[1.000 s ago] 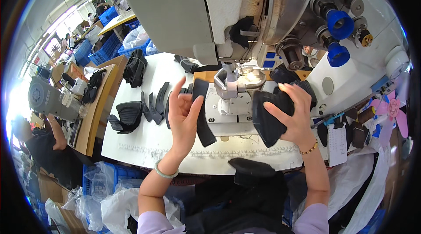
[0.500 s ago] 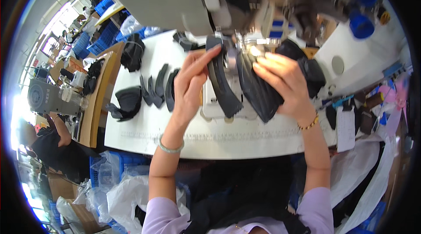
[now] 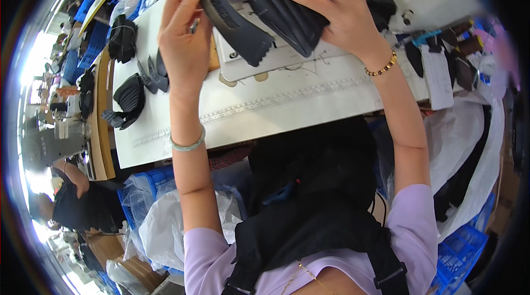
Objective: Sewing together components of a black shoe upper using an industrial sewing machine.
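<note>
My left hand (image 3: 186, 38) is closed on the upper end of a curved black strip (image 3: 238, 31), its index finger laid along the edge. The strip's lower end is jagged and hangs above the white table. My right hand (image 3: 339, 10) grips a black ribbed, padded piece (image 3: 282, 10) from its right side, fingers spread over the ridges and thumb hidden behind. The two pieces lie side by side with a narrow gap lower down; their upper ends are cut off by the picture's edge. Below them is a pale metal plate (image 3: 234, 56) set into the table.
A printed ruler (image 3: 248, 104) runs along the white table (image 3: 232, 127). To the left lie a ribbed black piece (image 3: 130, 99), small curved black strips (image 3: 152, 75) and a tied black bundle (image 3: 122, 38). A blue crate (image 3: 141, 184) stands below. Far left, another person (image 3: 83, 201) sits.
The view has tilted downward, so table and hands sit higher in the picture and the sewing machine's head has left it. Both hands keep hold of the same black pieces.
</note>
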A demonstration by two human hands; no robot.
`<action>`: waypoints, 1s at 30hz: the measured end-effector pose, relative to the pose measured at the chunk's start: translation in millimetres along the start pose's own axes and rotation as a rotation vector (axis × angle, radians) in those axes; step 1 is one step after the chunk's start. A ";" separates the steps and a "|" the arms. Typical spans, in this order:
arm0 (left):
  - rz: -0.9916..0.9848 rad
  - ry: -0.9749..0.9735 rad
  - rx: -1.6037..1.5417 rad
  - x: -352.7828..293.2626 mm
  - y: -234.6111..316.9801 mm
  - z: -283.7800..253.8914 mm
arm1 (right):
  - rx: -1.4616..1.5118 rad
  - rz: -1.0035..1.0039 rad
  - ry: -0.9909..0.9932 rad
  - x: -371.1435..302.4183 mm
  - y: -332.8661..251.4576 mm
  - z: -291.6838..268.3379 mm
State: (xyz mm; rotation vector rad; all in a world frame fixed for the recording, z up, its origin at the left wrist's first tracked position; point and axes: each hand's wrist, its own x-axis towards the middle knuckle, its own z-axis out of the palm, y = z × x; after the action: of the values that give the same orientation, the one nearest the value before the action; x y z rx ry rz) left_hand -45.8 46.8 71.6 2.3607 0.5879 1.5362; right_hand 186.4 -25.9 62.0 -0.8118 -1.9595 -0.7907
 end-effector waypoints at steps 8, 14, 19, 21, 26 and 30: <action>0.026 0.057 0.048 -1.2 -0.2 3.8 | -0.001 -0.020 0.069 5.8 -15.3 -39.9; -0.036 0.088 0.070 -7.0 -0.4 -6.2 | 0.893 0.542 0.124 -15.9 -65.0 -119.9; -0.024 0.072 0.040 -16.4 1.6 -23.7 | 1.703 0.881 -0.899 -71.3 -86.4 -140.5; -0.032 0.187 -0.027 -21.5 2.2 -20.6 | 1.310 1.089 -0.989 -110.7 -117.1 -112.2; -0.043 0.081 0.095 -33.9 6.6 -27.9 | 1.062 1.771 -0.907 -198.6 -150.6 -33.9; -0.055 0.064 0.119 -37.9 5.0 -30.6 | 1.124 1.773 -0.547 -224.7 -177.1 14.9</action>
State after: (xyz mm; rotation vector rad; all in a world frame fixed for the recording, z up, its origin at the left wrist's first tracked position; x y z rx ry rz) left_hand -86.4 24.5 55.5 2.3666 0.7727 1.5999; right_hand 138.0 -172.7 -179.2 -1.5010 -0.9387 1.4938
